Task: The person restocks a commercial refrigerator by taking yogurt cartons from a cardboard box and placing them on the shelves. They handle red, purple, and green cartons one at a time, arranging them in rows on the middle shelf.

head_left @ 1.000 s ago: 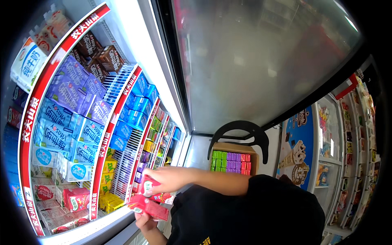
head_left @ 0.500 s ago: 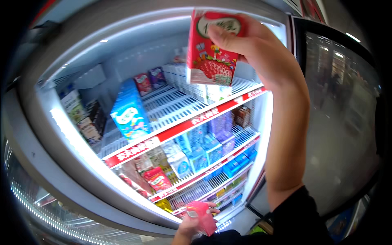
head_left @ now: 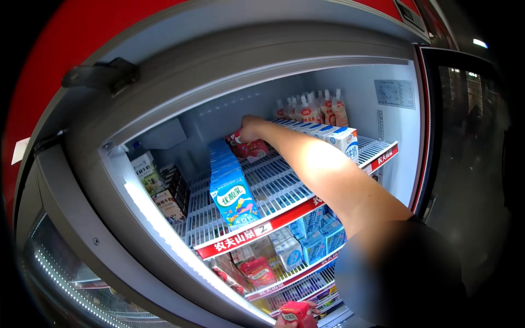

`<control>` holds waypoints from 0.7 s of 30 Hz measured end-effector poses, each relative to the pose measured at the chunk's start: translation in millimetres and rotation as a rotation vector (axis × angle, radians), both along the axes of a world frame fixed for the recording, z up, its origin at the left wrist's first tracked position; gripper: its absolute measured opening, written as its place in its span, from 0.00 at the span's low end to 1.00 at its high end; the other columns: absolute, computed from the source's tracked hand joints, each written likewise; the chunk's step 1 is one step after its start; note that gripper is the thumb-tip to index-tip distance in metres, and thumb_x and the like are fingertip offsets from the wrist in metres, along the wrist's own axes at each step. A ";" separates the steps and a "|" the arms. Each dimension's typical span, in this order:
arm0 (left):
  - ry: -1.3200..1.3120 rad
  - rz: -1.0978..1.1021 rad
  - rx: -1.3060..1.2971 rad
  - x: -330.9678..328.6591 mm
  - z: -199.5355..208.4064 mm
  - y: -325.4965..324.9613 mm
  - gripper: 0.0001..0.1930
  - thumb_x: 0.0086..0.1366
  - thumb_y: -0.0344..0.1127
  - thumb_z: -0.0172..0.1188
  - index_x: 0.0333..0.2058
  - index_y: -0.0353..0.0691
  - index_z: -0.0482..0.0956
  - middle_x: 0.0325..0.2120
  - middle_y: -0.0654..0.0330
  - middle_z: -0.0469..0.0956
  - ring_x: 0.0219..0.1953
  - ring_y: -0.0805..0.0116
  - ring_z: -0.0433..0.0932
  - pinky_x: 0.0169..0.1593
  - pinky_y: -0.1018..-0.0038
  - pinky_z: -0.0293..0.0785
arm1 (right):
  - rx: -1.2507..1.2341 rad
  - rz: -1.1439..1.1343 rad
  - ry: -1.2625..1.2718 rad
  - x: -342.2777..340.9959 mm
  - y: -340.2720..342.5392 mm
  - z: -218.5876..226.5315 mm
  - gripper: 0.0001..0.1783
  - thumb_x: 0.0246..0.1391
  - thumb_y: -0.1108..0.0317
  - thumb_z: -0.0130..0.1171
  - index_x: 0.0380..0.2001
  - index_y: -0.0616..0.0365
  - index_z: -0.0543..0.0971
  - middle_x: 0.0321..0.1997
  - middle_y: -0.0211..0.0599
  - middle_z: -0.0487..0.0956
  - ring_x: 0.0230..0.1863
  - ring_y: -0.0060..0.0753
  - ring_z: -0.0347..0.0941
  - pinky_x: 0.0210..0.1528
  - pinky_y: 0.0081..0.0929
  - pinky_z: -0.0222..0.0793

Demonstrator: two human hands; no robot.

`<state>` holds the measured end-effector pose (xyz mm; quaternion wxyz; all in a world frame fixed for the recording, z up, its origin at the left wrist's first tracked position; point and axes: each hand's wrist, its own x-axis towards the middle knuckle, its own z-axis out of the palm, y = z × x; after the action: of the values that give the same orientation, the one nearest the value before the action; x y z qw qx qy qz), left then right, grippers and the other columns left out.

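Note:
My right hand (head_left: 252,128) reaches deep onto the top shelf of an upright fridge, its fingers closed around a red drink carton (head_left: 235,138). Part of that carton is behind my fingers. Right below and against it, another red surface (head_left: 253,153) shows, either its front or a second carton's; I cannot tell which. A row of blue drink cartons (head_left: 234,197) runs front to back just left of my hand. Low at the bottom edge, my left hand (head_left: 286,323) grips another red drink carton (head_left: 299,315), only partly in view.
White-and-blue milk cartons (head_left: 343,143) line the shelf's right side, with spouted pouches (head_left: 309,111) behind. Brown and green cartons (head_left: 158,183) stand at far left. A red-and-white shelf edge (head_left: 284,221) crosses the front. The fridge door (head_left: 465,158) stands wide on the right.
My right hand has carried its red carton from the front, high up, to the back of the top shelf. My left hand is lower in view, still holding its red carton. The view has shifted upward.

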<state>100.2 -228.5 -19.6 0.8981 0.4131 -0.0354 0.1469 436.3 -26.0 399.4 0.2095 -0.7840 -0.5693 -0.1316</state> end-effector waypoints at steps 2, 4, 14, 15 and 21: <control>0.036 -0.017 -0.032 9.8 0.4 5.8 0.37 0.54 0.43 0.72 0.61 0.41 0.68 0.58 0.43 0.69 0.57 0.50 0.75 0.49 0.56 0.80 | 0.015 -0.063 -0.087 42.5 15.0 -5.7 0.28 0.41 0.54 0.72 0.45 0.57 0.84 0.48 0.50 0.83 0.50 0.51 0.79 0.54 0.38 0.75; 0.061 0.006 -0.057 13.7 -1.9 10.2 0.37 0.55 0.42 0.72 0.61 0.40 0.68 0.58 0.44 0.69 0.56 0.51 0.75 0.49 0.56 0.80 | 0.021 -0.122 -0.158 75.2 40.8 -22.4 0.28 0.42 0.51 0.72 0.46 0.54 0.84 0.47 0.48 0.83 0.49 0.52 0.80 0.52 0.40 0.75; 0.110 0.123 -0.082 4.1 -6.5 22.8 0.36 0.56 0.41 0.71 0.61 0.39 0.67 0.56 0.46 0.71 0.55 0.53 0.76 0.51 0.58 0.79 | 0.086 -0.022 0.023 69.1 104.8 -35.3 0.45 0.45 0.56 0.71 0.58 0.76 0.66 0.53 0.66 0.77 0.52 0.55 0.78 0.55 0.42 0.74; 0.112 0.127 -0.086 4.2 -6.9 24.6 0.36 0.56 0.40 0.70 0.61 0.39 0.67 0.56 0.47 0.71 0.55 0.53 0.76 0.51 0.58 0.79 | 0.027 -0.056 0.034 65.7 102.1 -34.1 0.47 0.45 0.55 0.71 0.60 0.77 0.63 0.53 0.67 0.77 0.53 0.55 0.78 0.56 0.41 0.74; 0.132 0.168 -0.084 0.3 -11.1 31.8 0.35 0.57 0.39 0.70 0.61 0.38 0.67 0.55 0.48 0.72 0.54 0.55 0.76 0.53 0.60 0.78 | -0.214 0.073 0.220 47.3 66.9 -9.4 0.42 0.45 0.59 0.69 0.59 0.76 0.67 0.54 0.63 0.77 0.57 0.53 0.75 0.57 0.42 0.71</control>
<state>100.5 -196.7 -30.6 0.8995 0.3855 0.0647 0.1953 483.5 40.9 390.0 0.1903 -0.7903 -0.5819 0.0241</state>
